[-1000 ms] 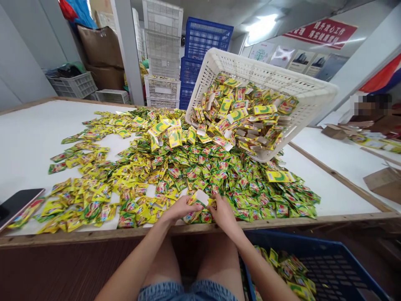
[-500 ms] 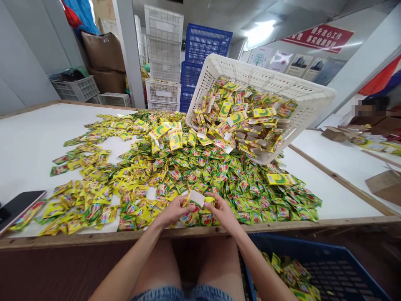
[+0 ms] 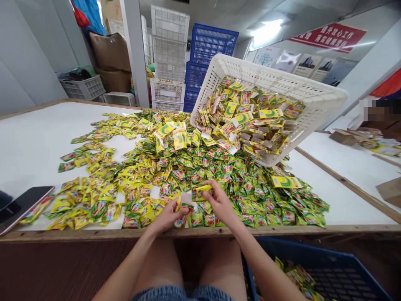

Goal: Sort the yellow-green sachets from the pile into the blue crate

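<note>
1. My left forearm (image 3: 128,255) slants up and inward from the lower left, and my left hand (image 3: 169,215) is just above the front edge of the table (image 3: 28,138).
2. That hand is partly closed, thumb (image 3: 181,212) toward me, pinching a small box (image 3: 185,200) whose white flap stands up.
3. My right forearm (image 3: 263,253) comes in from the lower right, angled up and inward, and my right hand (image 3: 221,205) sits a little farther from the table edge than the left.
4. Its fingers curl over and the thumb (image 3: 209,198) meets them from my side, gripping a small yellow packet (image 3: 199,192).
5. The packet points left toward the box, just beside it; I can't tell if they touch.
6. Both hands are low over a wide pile of packets (image 3: 232,179), near its front.
7. Beyond them, a white basket (image 3: 322,96) full of boxes tilts toward me.
8. A blue crate (image 3: 319,253) sits below the table, under my right forearm.
</note>
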`<state>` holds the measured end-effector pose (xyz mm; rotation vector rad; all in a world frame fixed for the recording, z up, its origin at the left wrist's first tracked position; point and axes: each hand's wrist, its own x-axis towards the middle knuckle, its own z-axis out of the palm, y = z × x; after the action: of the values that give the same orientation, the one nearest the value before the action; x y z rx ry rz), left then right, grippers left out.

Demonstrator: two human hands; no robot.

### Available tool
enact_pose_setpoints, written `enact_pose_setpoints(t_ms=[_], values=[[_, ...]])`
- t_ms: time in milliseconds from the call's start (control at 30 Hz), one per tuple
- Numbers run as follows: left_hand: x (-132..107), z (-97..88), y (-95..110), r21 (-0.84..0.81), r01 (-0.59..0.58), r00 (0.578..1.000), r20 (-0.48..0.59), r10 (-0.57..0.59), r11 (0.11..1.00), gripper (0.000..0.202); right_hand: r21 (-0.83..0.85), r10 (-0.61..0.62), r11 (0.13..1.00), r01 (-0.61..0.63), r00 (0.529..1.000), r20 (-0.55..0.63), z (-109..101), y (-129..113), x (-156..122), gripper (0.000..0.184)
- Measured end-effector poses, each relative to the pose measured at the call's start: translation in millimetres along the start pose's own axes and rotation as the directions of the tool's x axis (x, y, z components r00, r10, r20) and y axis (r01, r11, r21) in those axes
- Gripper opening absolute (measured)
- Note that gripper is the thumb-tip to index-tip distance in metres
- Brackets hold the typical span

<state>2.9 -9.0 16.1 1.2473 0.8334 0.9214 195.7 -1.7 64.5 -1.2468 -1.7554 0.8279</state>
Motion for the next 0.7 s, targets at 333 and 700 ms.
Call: enact_pose_setpoints(t_ms=[333,700], values=[[-2.2,2.2,-18.0,0.110,-0.070,0.994,-0.078,0.079,0.991,0.047,-0.559,-0.144,0.769,0.310,0.936,0.321,29.7,-20.2,16.2,0.032],[-0.9,-3.0,-25.6,0.117,-0.153,0.983,-0.080,0.163,0.981,0.050,-0.591,-0.071,0.755,0.285,0.931,0.359,47.3,-22.3,16.0,0.043]])
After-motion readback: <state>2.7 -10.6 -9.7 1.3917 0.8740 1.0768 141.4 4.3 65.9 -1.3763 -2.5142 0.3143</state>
